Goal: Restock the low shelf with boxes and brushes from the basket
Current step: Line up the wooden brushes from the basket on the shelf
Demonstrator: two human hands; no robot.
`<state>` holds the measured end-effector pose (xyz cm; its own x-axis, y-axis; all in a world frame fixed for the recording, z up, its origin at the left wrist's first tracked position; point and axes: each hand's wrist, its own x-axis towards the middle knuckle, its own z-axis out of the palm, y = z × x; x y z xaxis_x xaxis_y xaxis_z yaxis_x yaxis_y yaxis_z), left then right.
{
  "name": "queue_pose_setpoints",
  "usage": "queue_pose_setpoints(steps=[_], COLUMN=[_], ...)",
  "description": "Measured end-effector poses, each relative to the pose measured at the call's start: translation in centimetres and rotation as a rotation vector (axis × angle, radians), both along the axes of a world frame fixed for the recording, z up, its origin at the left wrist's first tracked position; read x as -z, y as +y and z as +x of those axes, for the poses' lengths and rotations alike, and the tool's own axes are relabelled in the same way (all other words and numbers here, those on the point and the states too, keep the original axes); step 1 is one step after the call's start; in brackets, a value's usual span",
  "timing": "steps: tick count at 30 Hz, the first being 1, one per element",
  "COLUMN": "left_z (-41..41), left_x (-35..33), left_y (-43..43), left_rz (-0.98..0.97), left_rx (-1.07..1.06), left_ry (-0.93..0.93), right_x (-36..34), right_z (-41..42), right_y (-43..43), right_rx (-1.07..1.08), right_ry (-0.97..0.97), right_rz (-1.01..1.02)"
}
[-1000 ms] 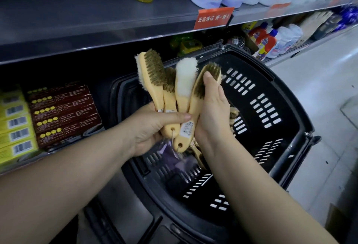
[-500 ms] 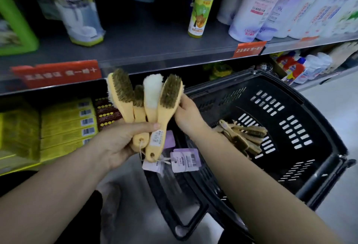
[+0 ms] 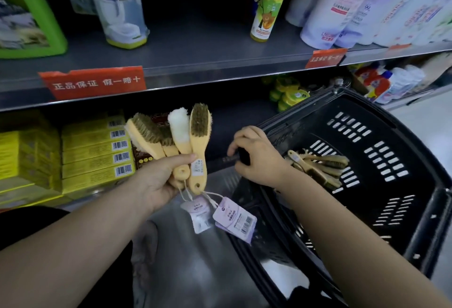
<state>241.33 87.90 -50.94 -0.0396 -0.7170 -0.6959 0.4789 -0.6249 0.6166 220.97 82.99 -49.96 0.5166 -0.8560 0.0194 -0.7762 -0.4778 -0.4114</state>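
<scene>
Head view. The left hand [image 3: 156,180] is clenched round the handles of a bundle of brushes [image 3: 186,136], heads upward, three bristled and one with a white fleecy pad. Paper tags [image 3: 234,217] dangle on strings beneath. The bundle is held in front of the low shelf [image 3: 80,197], not resting on it. The right hand [image 3: 256,158] curls its fingers over a dark bar at the near rim of the basket [image 3: 367,102]; whether this is rim or handle cannot be told. Yellow boxes [image 3: 95,151] and brown boxes [image 3: 144,158] stand stacked on the low shelf. Loose brushes [image 3: 320,165] lie inside the basket. Judged progress: boxes shelved, no brush seen placed, with both the held bundle and the basket's pile left to shelve.
</scene>
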Motion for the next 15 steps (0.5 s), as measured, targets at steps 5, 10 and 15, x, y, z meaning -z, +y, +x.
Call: queue_pose_setpoints(steps=[5, 10, 15], left_z=[-1.2, -2.1, -2.7], left_x=[0.7, 1.5, 1.7], left_y=[-0.7, -0.9, -1.0], left_rz=[0.016, -0.008, 0.011], left_rx=[0.078, 0.142, 0.138], left_ry=[-0.016, -0.028, 0.003], right_x=[-1.4, -3.0, -1.3], right_z=[-3.5, -5.0, 2.3], right_y=[1.0, 1.5, 2.5], right_rx=[-0.034, 0.018, 0.359], right_ry=[0.068, 0.297, -0.097], right_rz=[0.123, 0.146, 0.349])
